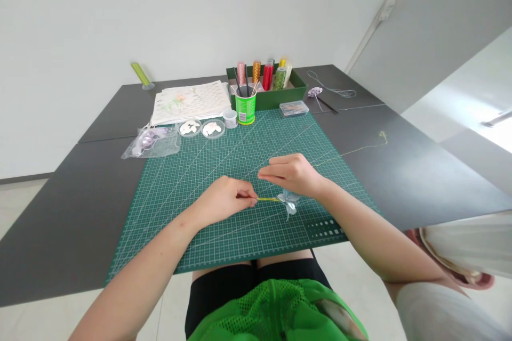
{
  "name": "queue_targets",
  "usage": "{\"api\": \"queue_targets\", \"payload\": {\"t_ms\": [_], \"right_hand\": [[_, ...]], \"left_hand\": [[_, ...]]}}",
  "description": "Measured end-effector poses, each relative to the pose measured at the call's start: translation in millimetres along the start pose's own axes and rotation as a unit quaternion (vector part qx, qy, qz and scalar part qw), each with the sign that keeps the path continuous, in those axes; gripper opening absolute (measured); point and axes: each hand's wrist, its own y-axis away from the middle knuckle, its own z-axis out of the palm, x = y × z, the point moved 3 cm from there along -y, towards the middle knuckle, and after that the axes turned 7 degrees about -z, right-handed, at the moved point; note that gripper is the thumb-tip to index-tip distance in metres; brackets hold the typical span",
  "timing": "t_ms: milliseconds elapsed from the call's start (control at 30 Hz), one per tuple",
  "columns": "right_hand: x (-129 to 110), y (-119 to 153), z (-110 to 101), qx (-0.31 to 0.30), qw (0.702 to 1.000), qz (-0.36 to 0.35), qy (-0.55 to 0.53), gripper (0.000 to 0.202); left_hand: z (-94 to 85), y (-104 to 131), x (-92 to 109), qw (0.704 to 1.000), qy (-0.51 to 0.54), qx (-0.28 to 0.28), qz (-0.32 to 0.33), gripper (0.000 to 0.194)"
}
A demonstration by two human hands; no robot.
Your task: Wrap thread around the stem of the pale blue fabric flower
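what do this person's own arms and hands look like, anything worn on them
The left hand and right hand are ungloved, with no rings or watch visible. The left forearm, marked with small spots, and right forearm show no sleeves.

- Left forearm (152, 261): bare, angled inward from the lower left of the view.
- Left wrist (196, 217): nearly in line with the forearm; back of the hand upward.
- Left hand (226, 200): fingers curled, thumb and index fingertips brought together in a pinch, directed to the right.
- Right forearm (372, 232): bare, angled inward from the lower right.
- Right hand (295, 175): set higher in the view, visible fingers extended leftward; grip closure unclear.
- Hand spacing: fingertips near each other, not touching.
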Motion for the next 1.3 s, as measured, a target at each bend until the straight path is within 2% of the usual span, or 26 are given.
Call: {"api": "queue_targets", "payload": {"t_ms": [200, 400, 600, 767, 867, 1000, 1300], "right_hand": [[10, 0, 3, -0.012, 0.991, 0.068, -0.118, 0.028], [26, 2, 7, -0.024, 0.959, 0.154, -0.235, 0.023], [36, 12, 20, -0.040, 0.925, 0.262, -0.272, 0.031], [35, 15, 26, -0.023, 0.923, 0.256, -0.285, 0.031], [32, 14, 24, 0.011, 0.928, 0.257, -0.269, 0.029], [23, 8, 20, 0.012, 0.941, 0.219, -0.257, 0.023], [6, 1, 13, 0.029, 0.970, 0.139, -0.198, 0.021]], "left_hand": [[0.5, 3, 3, 1.000, 0.023, 0.009, 0.017, 0.011], [-3.2, 8, 7, 0.998, 0.038, 0.024, 0.034, 0.012], [-11.8, 10, 10, 0.992, 0.082, 0.084, 0.043, 0.015], [-19.3, 9, 10, 0.973, 0.171, 0.144, 0.049, 0.017], [-23.8, 7, 7, 0.960, 0.209, 0.182, 0.031, 0.021], [-27.8, 3, -1, 0.944, 0.242, 0.226, 0.001, 0.024], [-26.9, -2, -13, 0.931, 0.259, 0.249, -0.056, 0.030]]}}
